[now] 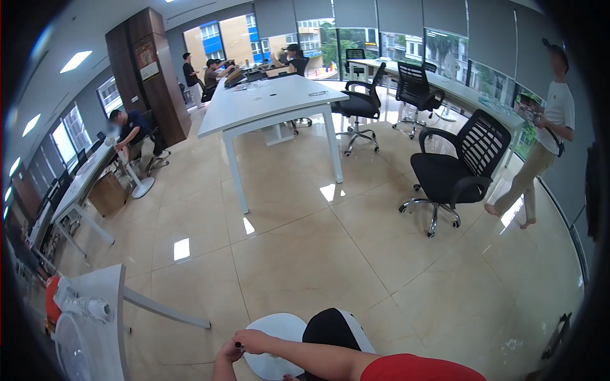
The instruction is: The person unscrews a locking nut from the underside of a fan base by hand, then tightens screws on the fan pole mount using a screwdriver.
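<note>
At the bottom of the head view, my right hand reaches in from the right, below a red sleeve, with its fingers closed. My left hand meets it, also closed, and the two touch. A small dark round piece shows between them; its kind is too small to make out. Just behind the hands is a flat white rounded surface. Beside it on the right stands a black and white object, partly covered by my right forearm.
A white table at the lower left holds a clear plastic container and a white, ribbed part. Ahead are a large white table and black wheeled chairs. One person stands right; another sits left near a white stand.
</note>
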The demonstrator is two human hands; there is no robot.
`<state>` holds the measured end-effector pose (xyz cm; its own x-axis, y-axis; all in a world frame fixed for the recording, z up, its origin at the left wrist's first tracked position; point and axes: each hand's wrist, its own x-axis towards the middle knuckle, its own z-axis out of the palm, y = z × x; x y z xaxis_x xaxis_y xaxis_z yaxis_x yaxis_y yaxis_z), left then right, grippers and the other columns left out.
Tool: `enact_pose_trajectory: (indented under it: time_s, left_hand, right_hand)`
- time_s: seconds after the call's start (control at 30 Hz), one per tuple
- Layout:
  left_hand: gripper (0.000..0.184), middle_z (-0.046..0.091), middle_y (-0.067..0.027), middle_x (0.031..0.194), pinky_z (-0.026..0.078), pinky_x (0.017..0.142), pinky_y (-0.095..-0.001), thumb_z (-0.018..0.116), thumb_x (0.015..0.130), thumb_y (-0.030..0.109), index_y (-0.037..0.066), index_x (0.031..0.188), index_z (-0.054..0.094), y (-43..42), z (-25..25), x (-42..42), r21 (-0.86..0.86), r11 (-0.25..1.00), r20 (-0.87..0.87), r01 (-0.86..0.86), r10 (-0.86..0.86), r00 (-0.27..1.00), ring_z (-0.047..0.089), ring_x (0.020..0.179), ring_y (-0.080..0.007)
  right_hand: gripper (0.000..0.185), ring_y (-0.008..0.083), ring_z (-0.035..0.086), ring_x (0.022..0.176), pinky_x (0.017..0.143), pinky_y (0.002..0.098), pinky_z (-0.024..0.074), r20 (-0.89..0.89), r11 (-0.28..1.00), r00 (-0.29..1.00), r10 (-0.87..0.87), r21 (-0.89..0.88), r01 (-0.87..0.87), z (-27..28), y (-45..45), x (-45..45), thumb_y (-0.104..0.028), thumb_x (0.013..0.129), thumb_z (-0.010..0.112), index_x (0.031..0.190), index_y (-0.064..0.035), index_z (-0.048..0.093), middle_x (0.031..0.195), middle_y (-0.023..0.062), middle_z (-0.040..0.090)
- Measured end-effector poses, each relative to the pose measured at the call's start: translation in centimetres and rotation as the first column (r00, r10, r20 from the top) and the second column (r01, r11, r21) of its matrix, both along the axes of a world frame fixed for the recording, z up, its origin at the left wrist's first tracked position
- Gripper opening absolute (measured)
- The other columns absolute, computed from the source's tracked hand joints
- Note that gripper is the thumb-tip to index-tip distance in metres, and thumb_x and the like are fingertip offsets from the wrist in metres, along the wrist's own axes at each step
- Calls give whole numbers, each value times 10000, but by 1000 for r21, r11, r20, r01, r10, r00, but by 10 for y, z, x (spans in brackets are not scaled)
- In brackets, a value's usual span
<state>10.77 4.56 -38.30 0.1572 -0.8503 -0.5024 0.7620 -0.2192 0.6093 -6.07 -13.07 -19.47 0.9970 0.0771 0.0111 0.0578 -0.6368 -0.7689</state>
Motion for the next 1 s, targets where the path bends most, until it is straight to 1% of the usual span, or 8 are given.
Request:
enact_pose_trajectory:
  time_s: [0.03,0.1,0.2,0.4,0.5,0.57,0.8,1.0]
  left_hand:
    - [252,690,-79,1124,577,809,-327,569,963,192,103,1192,630,0,5,-3,-5,1000,-3,-16,16,1000,678,1005,-180]
    - [228,680,-56,1052,583,804,-336,605,943,164,110,1164,630,-5,15,-6,237,962,164,-135,98,982,682,966,-184]
    - [355,625,-49,1174,567,894,-335,659,930,150,107,1265,550,-1,-9,15,328,934,103,-138,110,989,645,1077,-169]
    - [378,613,-49,1195,561,906,-334,665,929,152,107,1281,535,6,17,8,245,955,145,-166,134,980,635,1095,-168]
    - [392,605,-49,1208,557,913,-333,668,928,153,107,1290,525,4,22,5,201,965,165,-167,135,977,629,1106,-167]
    - [402,600,-49,1216,555,918,-333,671,928,154,107,1296,519,0,22,1,169,971,176,-169,139,975,625,1114,-166]
    - [436,582,-49,1245,547,935,-331,679,926,156,106,1319,496,8,28,0,80,980,241,-182,158,958,611,1140,-164]
    - [465,567,-49,1270,540,950,-329,685,924,158,106,1337,477,5,39,-2,-18,981,296,-196,192,936,599,1162,-163]
  right_hand:
    - [261,376,650,1030,858,462,524,22,999,999,36,31,-37,7,-4,-1,-93,758,750,998,-25,672,1044,162,666]
    - [273,373,639,1034,873,456,513,42,995,996,84,58,-87,19,-10,0,-87,749,763,993,-21,660,1038,161,652]
    - [258,341,634,1005,852,442,514,113,979,984,136,136,-151,31,-16,3,-100,780,782,946,-26,599,1022,131,631]
    - [285,327,604,964,868,397,496,182,903,973,143,379,-204,69,-17,0,-149,825,761,1036,-6,633,1028,124,587]
    - [279,233,578,921,852,344,481,282,847,956,85,485,-218,74,-11,2,-146,885,746,1101,-17,627,1001,67,545]
    - [274,145,522,905,822,299,458,322,645,947,-17,727,-236,80,-2,6,-141,938,722,1164,-32,612,987,17,499]
    - [314,101,516,862,793,264,454,356,686,934,-38,688,-235,95,12,1,-124,972,690,1262,-54,593,978,4,541]
    - [313,96,546,924,869,258,462,345,737,935,-81,653,-177,108,25,-7,-93,1020,596,1330,-58,567,1057,23,583]
